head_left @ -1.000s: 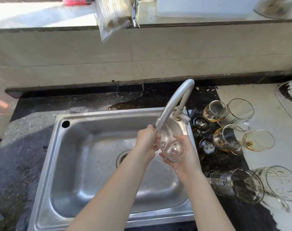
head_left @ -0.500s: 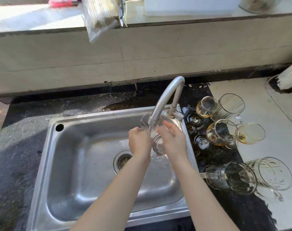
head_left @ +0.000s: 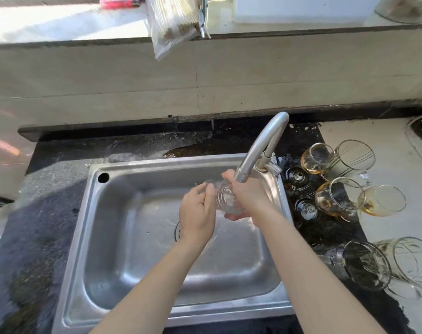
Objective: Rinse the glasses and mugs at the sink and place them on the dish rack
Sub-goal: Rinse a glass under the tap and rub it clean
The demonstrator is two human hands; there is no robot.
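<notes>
Head cam had us at the rectangular stainless steel sink, with the small clear ribbed glass tipped on its side over the basin, right under the spout of the curved brushed-metal faucet. Our right hand was wrapped round one end, fingers curling underneath, and our left hand had its fingers curled onto the other end, so both were gripping it. Off to the right, a bunch of amber-stained clear glasses and two clear glass mugs lay on their sides.
</notes>
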